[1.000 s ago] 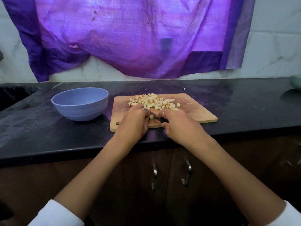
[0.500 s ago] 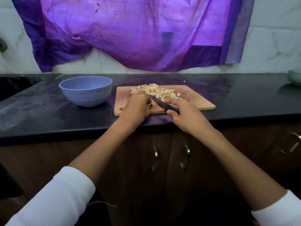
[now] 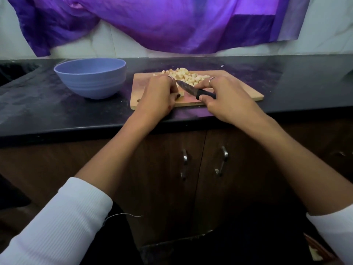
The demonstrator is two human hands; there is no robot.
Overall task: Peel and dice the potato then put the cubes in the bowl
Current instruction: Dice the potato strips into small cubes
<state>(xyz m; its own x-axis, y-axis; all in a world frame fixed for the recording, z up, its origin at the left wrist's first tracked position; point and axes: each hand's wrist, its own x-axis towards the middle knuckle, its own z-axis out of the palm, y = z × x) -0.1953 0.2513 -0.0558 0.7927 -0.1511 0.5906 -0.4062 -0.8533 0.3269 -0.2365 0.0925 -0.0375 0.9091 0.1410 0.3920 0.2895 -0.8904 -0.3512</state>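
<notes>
A pile of pale potato cubes (image 3: 186, 75) lies at the back of a wooden cutting board (image 3: 240, 88) on the black counter. My right hand (image 3: 227, 98) grips the black handle of a small knife (image 3: 193, 89), whose blade points left toward my left hand (image 3: 159, 94). My left hand has its fingers curled on a small potato piece (image 3: 181, 92) at the board's front left; most of that piece is hidden. An empty blue bowl (image 3: 91, 78) stands left of the board.
Purple cloth (image 3: 162, 22) hangs over the tiled wall behind the counter. A sink recess (image 3: 13, 68) shows at the far left. Below the counter edge are brown cabinet doors with two metal handles (image 3: 222, 159).
The camera has tilted down and moved closer. The knife blade has come up from the board and now shows between my hands, pointing left. Both hands stay at the board's front.
</notes>
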